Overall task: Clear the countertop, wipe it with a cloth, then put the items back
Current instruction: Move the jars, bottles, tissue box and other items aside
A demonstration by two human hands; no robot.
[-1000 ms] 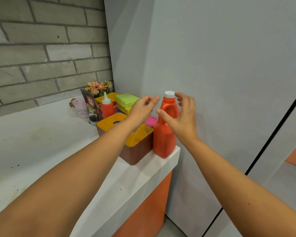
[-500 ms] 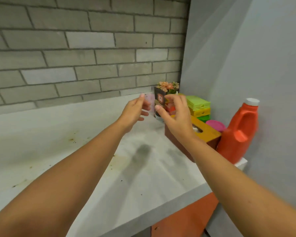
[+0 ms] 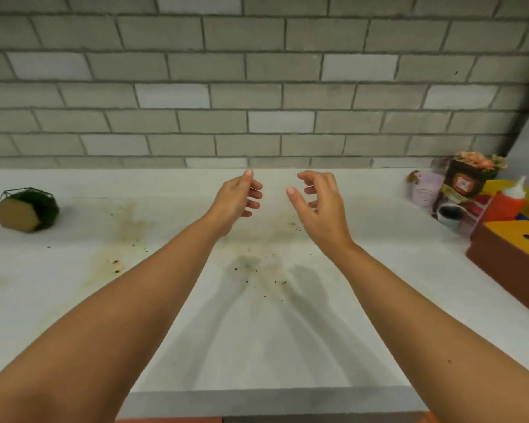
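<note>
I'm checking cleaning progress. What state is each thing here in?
Countertop: stained, crumbs, not wiped.
Left hand: open, empty.
Right hand: open, empty.
Green planter: tipped on its side.
Squeeze bottle: upright, capped.
Tissue box: upright, at right edge.

I'm looking at what seems a small kitchen or café corner: a pale, stained worktop (image 3: 257, 346) set against a grey brick wall (image 3: 257, 87). At its right end I see a squeeze bottle (image 3: 507, 201), a cup (image 3: 449, 212) and a tissue box (image 3: 513, 251).
</note>
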